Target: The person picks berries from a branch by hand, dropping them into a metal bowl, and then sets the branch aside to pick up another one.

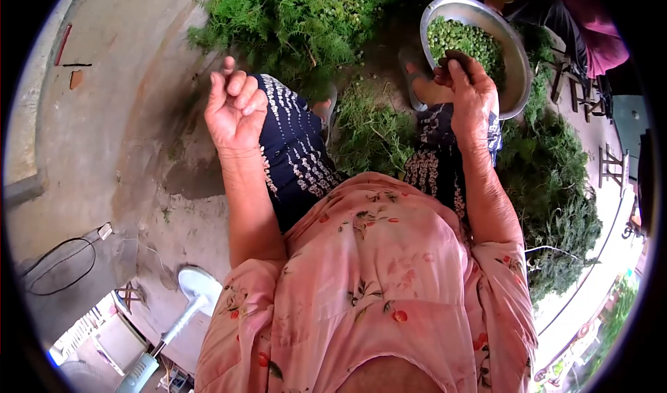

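Palm up, my left hand (237, 111) is raised beside my left knee, its fingers loosely curled, the thumb apart, and nothing visible in it. My right hand (469, 97) is over the near left part of a metal basin (515, 80), its thumb and fingers pressed together; what they hold, if anything, cannot be made out. Small round green pieces (464, 42) fill part of the basin. A large heap of feathery green branches (292, 25) spreads in front of my feet. More green sprigs (368, 125) lie between my legs.
Another pile of branches (549, 184) lies to the right. A person in dark and pink clothing (601, 45) is at the upper right. At the lower left are a standing fan (198, 282) and a black cable (59, 261). Small wooden stools (587, 97) stand at the right.
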Motion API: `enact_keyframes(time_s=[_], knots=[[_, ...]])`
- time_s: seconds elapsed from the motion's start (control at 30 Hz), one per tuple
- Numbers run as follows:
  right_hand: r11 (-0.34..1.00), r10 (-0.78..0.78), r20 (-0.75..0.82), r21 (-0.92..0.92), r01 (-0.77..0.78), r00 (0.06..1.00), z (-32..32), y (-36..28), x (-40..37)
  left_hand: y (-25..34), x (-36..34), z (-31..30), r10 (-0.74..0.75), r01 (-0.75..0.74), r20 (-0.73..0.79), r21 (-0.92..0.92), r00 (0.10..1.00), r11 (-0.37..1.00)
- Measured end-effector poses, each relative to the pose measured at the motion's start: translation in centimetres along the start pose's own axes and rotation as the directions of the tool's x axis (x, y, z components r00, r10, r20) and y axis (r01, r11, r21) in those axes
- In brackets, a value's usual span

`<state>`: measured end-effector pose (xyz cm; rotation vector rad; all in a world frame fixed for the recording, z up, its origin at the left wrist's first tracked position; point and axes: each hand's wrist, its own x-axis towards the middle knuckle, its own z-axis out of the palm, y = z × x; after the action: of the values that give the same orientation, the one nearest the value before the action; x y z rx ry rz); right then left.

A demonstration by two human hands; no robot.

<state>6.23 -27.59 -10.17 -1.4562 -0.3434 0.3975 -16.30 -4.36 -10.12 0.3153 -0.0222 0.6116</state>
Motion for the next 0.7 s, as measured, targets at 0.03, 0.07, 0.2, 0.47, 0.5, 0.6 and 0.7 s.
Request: enact_keyframes(time_s=[0.03, 0.07, 0.2, 0.47, 0.5, 0.6, 0.7], knots=[[1.0, 0.019, -0.002, -0.006, -0.019, 1.0, 0.1, -0.5, 0.0, 0.2, 0.1, 0.6, 0.005, -0.004, -0.018, 0.029, 1.0, 1.0], [0.999, 0.039, -0.004, -0.014, -0.039, 0.999, 0.3, -0.8, 0.1, 0.4, 0.5, 1.0, 0.027, -0.023, -0.045, 0.072, 0.999, 0.997], [0.999, 0.046, 0.039, -0.003, -0.046, 0.998, 0.9, 0.4, 1.3, 0.5, 3.6, 0.8, -0.021, 0.031, -0.109, 0.093, 0.994, 0.995], [0.962, 0.209, 0.201, -0.22, -0.164, 0.957, 6.1, 6.8, 5.7, -1.9, 13.5, -2.7, -0.083, 0.228, -0.499, 0.236, 0.862, 0.945], [0.941, 0.297, 0.207, -0.229, -0.249, 0.932, 6.5, 8.6, 6.3, -2.2, 14.4, -2.9, -0.078, 0.257, -0.55, 0.256, 0.832, 0.932], [0.876, 0.453, 0.203, -0.28, -0.392, 0.868, 7.1, 14.6, 7.4, -2.7, 15.7, -4.7, -0.066, 0.317, -0.627, 0.297, 0.776, 0.901], [0.776, 0.607, 0.225, -0.377, -0.506, 0.762, 7.8, 19.1, 7.6, -2.0, 15.7, -5.9, -0.001, 0.305, -0.662, 0.344, 0.75, 0.888]])
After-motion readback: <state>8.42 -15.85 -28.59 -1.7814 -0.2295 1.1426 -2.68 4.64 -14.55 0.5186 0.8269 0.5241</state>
